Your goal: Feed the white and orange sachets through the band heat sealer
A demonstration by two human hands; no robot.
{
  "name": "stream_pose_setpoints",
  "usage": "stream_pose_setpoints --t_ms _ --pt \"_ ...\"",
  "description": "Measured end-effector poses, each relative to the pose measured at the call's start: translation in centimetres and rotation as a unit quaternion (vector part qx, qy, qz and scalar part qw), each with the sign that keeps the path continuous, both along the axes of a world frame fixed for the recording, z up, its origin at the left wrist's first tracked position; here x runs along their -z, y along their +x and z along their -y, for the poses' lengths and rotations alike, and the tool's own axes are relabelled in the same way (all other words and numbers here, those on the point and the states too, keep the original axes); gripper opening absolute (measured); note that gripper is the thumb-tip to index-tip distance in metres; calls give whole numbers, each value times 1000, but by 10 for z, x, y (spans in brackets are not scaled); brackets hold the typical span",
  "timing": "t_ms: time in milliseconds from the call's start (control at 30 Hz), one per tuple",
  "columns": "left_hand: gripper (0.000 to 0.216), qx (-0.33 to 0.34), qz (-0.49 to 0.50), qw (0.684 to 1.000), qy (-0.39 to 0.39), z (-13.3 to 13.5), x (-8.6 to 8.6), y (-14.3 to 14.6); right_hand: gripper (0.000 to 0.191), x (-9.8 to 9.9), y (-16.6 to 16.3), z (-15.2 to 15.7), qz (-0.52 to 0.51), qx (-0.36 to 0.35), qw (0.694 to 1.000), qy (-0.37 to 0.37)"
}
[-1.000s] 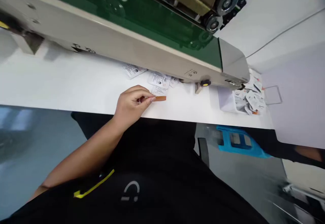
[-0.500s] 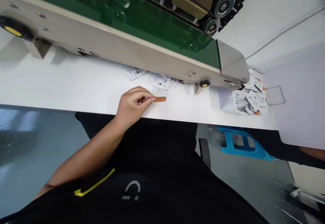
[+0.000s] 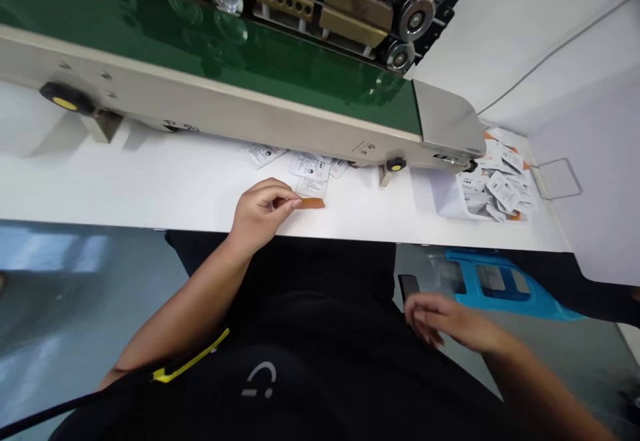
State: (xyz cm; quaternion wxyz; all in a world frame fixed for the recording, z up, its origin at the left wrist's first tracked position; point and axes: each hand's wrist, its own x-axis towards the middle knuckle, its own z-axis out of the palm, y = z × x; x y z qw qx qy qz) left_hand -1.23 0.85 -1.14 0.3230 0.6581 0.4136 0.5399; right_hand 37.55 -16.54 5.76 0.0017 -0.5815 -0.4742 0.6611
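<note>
My left hand (image 3: 260,213) rests on the front edge of the white table (image 3: 150,181), its thumb and fingers pinched on a small packet with an orange end (image 3: 311,202). A few white printed sachets (image 3: 310,164) lie just beyond it, under the edge of the sealing machine. My right hand (image 3: 443,321) hovers low over my lap below the table edge, fingers loosely spread, with nothing in it.
A long band sealer with a green conveyor belt (image 3: 250,48) runs across the table. At its right end a white tray (image 3: 450,204) holds a heap of sachets (image 3: 503,184). A blue stool (image 3: 500,284) stands under the table to the right.
My right hand has come into view over my lap. My left hand keeps its pinch on the orange-ended packet in the same spot. The camera has tilted slightly.
</note>
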Motion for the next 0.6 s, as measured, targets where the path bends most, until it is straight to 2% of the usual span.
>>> stream_pose_setpoints --t_ms 33,100,200,267,333,400,500,600 --pt "11 10 1 1000 1 0 1 -2 32 5 -12 -19 -34 -2 998 49" --pt "14 41 -4 999 -5 -1 4 -7 27 16 -44 -60 -93 5 972 217" --pt "14 52 -8 999 -14 1 8 -12 21 34 -104 -114 -112 61 875 468" --pt "15 54 -11 998 -18 3 9 -14 28 45 -143 -136 -110 17 823 558" --pt "17 55 -8 998 -35 4 8 -14 37 55 -172 -149 -121 -21 793 597" --pt "19 43 7 998 -55 5 6 -14 32 63 -189 -155 -139 -18 785 604" --pt "20 69 -4 993 -100 6 3 -12 14 72 -197 -158 -159 32 795 584" --pt "17 101 -20 986 -128 6 2 -7 15 79 -195 -157 -182 87 817 541"
